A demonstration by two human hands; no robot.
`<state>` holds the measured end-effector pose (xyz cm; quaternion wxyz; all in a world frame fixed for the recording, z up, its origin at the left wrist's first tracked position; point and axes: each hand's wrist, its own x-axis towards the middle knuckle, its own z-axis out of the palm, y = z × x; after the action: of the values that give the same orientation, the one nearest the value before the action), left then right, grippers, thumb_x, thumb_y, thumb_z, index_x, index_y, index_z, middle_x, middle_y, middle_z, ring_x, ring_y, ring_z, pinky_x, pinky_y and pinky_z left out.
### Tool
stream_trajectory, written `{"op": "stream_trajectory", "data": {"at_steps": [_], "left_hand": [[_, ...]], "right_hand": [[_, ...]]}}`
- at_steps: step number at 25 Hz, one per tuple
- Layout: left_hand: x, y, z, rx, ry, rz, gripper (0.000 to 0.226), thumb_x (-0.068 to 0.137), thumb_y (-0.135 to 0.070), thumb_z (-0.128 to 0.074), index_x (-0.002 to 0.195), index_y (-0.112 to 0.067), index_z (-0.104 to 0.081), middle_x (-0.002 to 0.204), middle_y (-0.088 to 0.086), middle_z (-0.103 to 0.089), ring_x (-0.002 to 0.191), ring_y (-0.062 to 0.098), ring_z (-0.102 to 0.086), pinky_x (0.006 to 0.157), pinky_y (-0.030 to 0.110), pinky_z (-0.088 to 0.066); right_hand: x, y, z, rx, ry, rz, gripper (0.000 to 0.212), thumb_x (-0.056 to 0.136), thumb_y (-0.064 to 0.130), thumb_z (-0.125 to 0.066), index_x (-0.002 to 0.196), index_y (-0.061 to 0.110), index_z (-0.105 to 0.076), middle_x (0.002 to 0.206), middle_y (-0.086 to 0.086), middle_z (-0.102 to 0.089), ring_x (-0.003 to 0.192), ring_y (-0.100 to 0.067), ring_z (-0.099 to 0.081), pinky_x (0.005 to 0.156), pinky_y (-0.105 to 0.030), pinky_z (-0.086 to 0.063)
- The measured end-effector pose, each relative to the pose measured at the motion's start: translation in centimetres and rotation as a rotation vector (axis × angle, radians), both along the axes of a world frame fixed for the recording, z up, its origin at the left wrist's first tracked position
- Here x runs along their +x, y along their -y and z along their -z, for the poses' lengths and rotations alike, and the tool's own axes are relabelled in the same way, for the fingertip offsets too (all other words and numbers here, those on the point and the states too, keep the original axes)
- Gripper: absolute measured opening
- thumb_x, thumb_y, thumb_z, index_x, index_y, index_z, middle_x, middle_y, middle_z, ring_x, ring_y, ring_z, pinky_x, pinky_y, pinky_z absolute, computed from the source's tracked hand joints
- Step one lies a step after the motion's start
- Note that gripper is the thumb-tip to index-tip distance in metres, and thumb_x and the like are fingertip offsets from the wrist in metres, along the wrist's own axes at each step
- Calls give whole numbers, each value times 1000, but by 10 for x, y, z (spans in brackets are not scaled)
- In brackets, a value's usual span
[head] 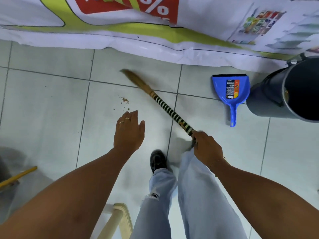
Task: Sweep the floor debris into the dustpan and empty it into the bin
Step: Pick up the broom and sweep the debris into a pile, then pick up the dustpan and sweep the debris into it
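Note:
My right hand grips the end of a straw hand broom with a black-and-white striped handle. Its blurred bristles point up-left over the white tiles. A small scatter of brown debris lies on the floor left of the broom. My left hand hovers flat just below the debris, empty, fingers apart, with two rings on it. A blue dustpan lies flat on the floor to the right, handle toward me. The dark grey bin stands right of the dustpan, its mouth open.
A large white, green and red printed banner lies across the floor at the back. My legs in light jeans and a black shoe stand at the centre. A yellow stick is at the left edge and a beige stool part is at the bottom.

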<state>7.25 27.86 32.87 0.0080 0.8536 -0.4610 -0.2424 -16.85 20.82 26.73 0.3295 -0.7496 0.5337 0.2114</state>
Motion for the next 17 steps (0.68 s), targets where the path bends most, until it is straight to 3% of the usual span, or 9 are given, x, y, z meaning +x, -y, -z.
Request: {"op": "stream_trajectory", "data": {"at_steps": [3, 6, 11, 14, 17], "left_hand": [[-29, 20, 17, 79, -24, 49, 47, 94, -25, -43, 132, 2, -41, 131, 24, -55, 133, 38, -39, 111, 46, -31], [-77, 59, 52, 167, -78, 79, 48, 94, -24, -45, 135, 0, -36, 136, 23, -51, 137, 35, -32, 114, 43, -26], [-211, 170, 152, 409, -326, -11, 54, 93, -27, -46, 138, -2, -31, 141, 20, -44, 134, 34, -34, 111, 40, -28], [-296, 233, 234, 536, -499, -170, 49, 91, -24, -47, 133, -1, -37, 138, 19, -47, 129, 34, -42, 107, 37, -35], [-351, 265, 301, 541, -659, -383, 44, 94, -26, -40, 128, 2, -44, 135, 21, -50, 123, 36, -48, 102, 40, -41]], "right_hand": [[-47, 13, 5, -8, -24, 387, 49, 88, 35, -51, 134, 26, -39, 121, -9, -58, 107, -33, -59, 82, -43, -51], [-108, 23, 20, 82, -127, 586, 46, 91, 53, -42, 124, 21, -46, 108, -10, -67, 97, -34, -63, 74, -36, -46], [-197, 54, 77, -32, -131, 892, 41, 93, 43, -50, 99, 3, -62, 101, -18, -64, 89, -38, -62, 67, -32, -43], [-226, 87, 133, -61, -13, 947, 28, 94, 27, -53, 111, 6, -58, 111, -16, -62, 96, -37, -61, 76, -38, -49], [-243, 111, 179, -67, 96, 996, 44, 94, 29, -52, 136, 20, -42, 110, -8, -66, 97, -30, -64, 79, -36, -51]]}}
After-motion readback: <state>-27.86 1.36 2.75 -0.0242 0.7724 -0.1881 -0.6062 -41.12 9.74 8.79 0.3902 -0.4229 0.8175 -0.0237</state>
